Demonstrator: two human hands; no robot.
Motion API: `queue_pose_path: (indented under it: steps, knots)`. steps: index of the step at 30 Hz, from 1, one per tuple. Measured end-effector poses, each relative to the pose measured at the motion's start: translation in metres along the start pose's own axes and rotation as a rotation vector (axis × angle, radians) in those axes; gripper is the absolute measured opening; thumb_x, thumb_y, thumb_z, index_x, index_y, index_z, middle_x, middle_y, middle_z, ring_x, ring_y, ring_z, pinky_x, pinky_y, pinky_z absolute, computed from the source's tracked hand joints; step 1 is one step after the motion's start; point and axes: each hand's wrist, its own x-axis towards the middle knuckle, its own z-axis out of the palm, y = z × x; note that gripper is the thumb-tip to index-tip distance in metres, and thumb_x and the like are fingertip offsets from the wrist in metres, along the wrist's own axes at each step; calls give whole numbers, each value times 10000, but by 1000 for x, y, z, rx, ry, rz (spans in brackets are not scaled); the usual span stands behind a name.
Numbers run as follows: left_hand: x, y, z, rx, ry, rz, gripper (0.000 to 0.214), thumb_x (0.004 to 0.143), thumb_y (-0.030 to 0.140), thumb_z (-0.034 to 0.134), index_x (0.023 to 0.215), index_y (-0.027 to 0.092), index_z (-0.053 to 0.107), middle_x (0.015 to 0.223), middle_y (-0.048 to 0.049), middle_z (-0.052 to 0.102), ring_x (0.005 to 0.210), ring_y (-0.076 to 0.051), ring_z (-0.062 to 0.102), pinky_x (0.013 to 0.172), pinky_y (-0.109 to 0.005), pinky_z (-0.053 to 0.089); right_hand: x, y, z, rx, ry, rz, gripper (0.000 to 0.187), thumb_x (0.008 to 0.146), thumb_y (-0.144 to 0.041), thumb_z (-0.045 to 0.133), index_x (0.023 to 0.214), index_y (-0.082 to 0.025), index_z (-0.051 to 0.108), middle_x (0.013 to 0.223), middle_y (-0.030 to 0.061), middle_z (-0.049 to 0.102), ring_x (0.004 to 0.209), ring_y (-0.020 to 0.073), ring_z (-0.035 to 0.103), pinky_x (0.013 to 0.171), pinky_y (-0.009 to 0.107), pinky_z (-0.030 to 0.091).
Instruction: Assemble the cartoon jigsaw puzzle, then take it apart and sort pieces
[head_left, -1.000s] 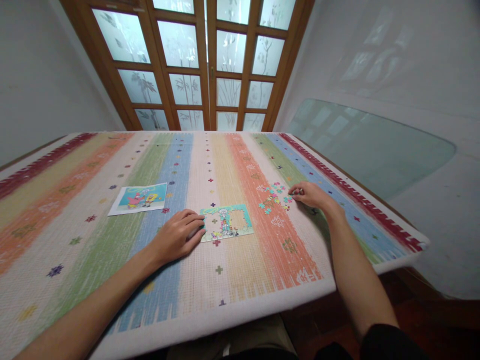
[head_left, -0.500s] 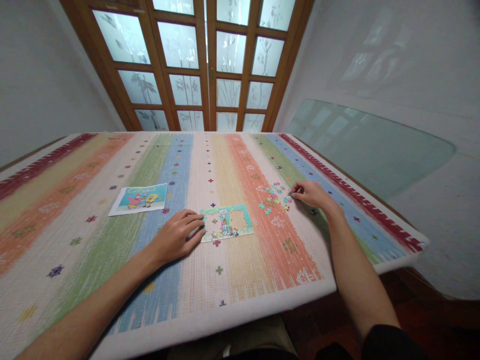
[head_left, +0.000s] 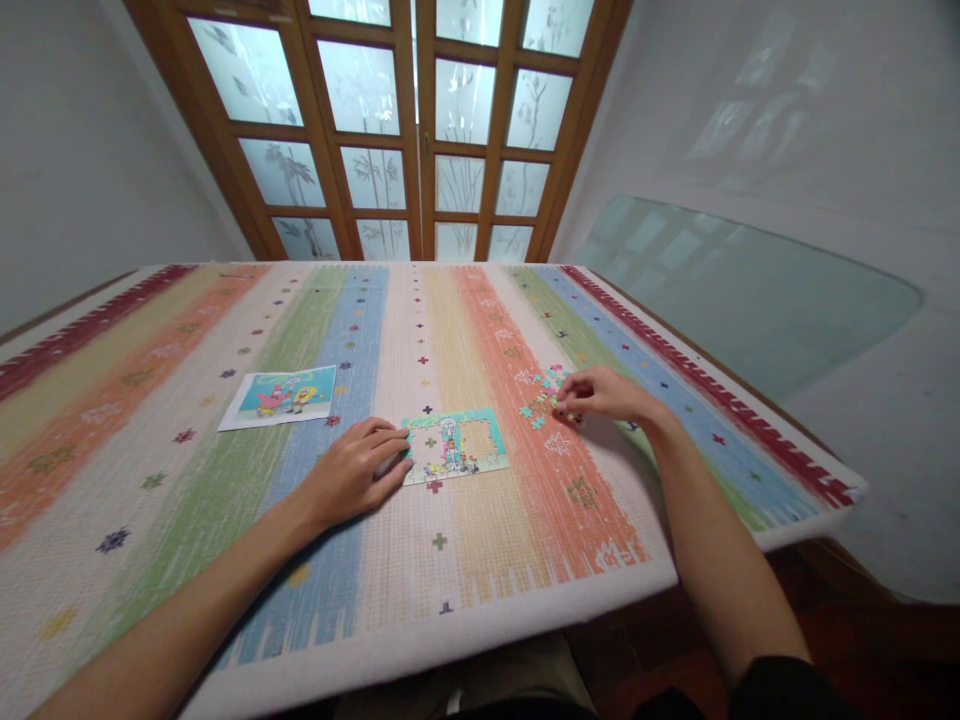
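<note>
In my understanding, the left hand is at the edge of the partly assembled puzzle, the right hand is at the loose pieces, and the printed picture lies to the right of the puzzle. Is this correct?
Not quite: the head view shows the printed picture to the left of the partly assembled puzzle. The rest is right.

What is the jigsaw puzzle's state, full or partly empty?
The jigsaw puzzle is partly empty: the tablecloth shows through gaps on both sides of its middle.
</note>
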Motion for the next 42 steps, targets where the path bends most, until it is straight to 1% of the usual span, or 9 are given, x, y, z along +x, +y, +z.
queue_pose_path:
  steps: [5, 9, 13, 17, 22, 28, 32, 36, 42]
  knots:
    - [0, 1, 0, -4, -1, 1, 180, 979, 281, 585, 1059, 183, 713, 1078, -98, 762, 1014, -267, 652, 862, -460, 576, 3, -5, 12, -31, -82, 25, 271, 722, -458, 749, 743, -191, 707, 671, 47, 723, 577, 152, 624, 553, 262, 457]
    - [0, 0, 0, -4, -1, 5, 178, 977, 280, 589, 1062, 188, 714, 1080, -95, 762, 1009, -265, 654, 859, -463, 580, 4, -7, 13, -147, -45, 5, 278, 778, -456, 721, 684, -195, 693, 608, 37, 694, 561, 150, 616, 547, 256, 442]
    - [0, 0, -1, 9, -5, 15, 171, 982, 270, 590, 1056, 180, 715, 1073, -95, 764, 1004, -263, 651, 856, -457, 581, 5, -11, 13, -225, 59, -16, 257, 883, -392, 616, 868, -181, 762, 615, 42, 701, 559, 162, 632, 582, 266, 456]
    - [1, 1, -1, 20, -4, 36, 171, 986, 263, 585, 1042, 169, 716, 1058, -101, 765, 989, -262, 646, 840, -446, 582, 11, -13, 19, -362, 109, -17, 236, 890, -281, 608, 1009, -197, 793, 659, 43, 713, 620, 183, 651, 634, 279, 441]
    - [1, 1, -2, 17, -7, 31, 175, 991, 267, 577, 1037, 183, 723, 1058, -93, 764, 979, -254, 646, 838, -433, 576, 18, -9, 23, -461, 156, -79, 140, 848, -234, 648, 895, -208, 777, 805, 59, 718, 705, 186, 634, 696, 289, 436]
    - [0, 0, -1, 5, -5, 18, 184, 988, 274, 579, 1068, 194, 725, 1064, -91, 764, 990, -257, 650, 848, -441, 575, 17, -5, 24, -371, 215, -71, 82, 811, -272, 674, 784, -195, 662, 797, 50, 690, 682, 167, 600, 633, 264, 430]
    - [0, 0, -1, 5, -17, 11, 190, 990, 281, 577, 1067, 197, 729, 1065, -91, 764, 990, -258, 651, 853, -445, 576, 17, -9, 27, -191, 206, -34, 137, 831, -344, 672, 852, -210, 658, 740, 49, 713, 649, 177, 630, 600, 274, 449]
    - [0, 0, -1, -7, -20, 0, 194, 991, 289, 574, 1069, 207, 732, 1074, -86, 763, 996, -255, 654, 860, -448, 573, 20, -13, 33, -35, 237, -36, 204, 829, -365, 669, 954, -206, 702, 800, 71, 766, 703, 207, 695, 660, 306, 513]
    - [0, 1, 0, -3, -15, 10, 190, 991, 275, 573, 1055, 188, 729, 1074, -94, 763, 993, -260, 650, 853, -454, 578, 25, -15, 41, -83, 231, -21, 171, 817, -345, 661, 772, -196, 732, 725, 75, 759, 663, 204, 694, 638, 309, 515]
